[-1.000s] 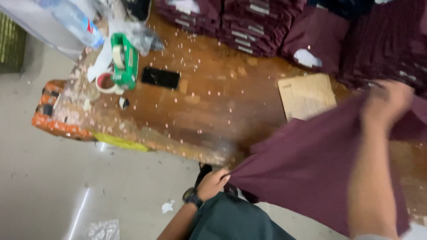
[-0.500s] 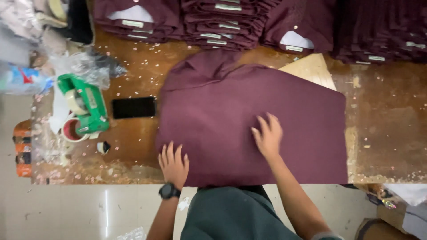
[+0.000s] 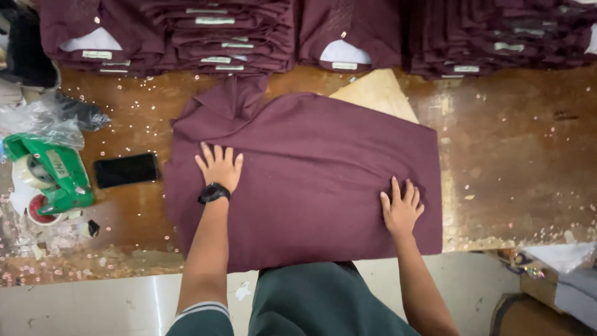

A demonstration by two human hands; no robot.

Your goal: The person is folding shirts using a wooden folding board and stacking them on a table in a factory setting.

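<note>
A maroon shirt (image 3: 323, 162) lies spread flat on the worn wooden table (image 3: 516, 168), collar end toward the far left. My left hand (image 3: 219, 167), with a black watch on its wrist, presses flat on the shirt's left part, fingers spread. My right hand (image 3: 401, 207) presses flat near the shirt's lower right corner, fingers spread too. Neither hand grips anything. A piece of tan cardboard (image 3: 376, 96) pokes out from under the shirt's far edge.
Stacks of folded maroon shirts (image 3: 217, 37) line the table's far edge. To the left lie a black phone (image 3: 126, 170), a green tape dispenser (image 3: 50, 177) and crumpled clear plastic (image 3: 37, 121). Small bits of litter dot the wood. A pale tiled floor (image 3: 93, 305) runs below.
The shirt, held up in the air a second ago, now lies flat on the table. Both hands have slid apart across it, the left one leftward and the right one toward the right edge.
</note>
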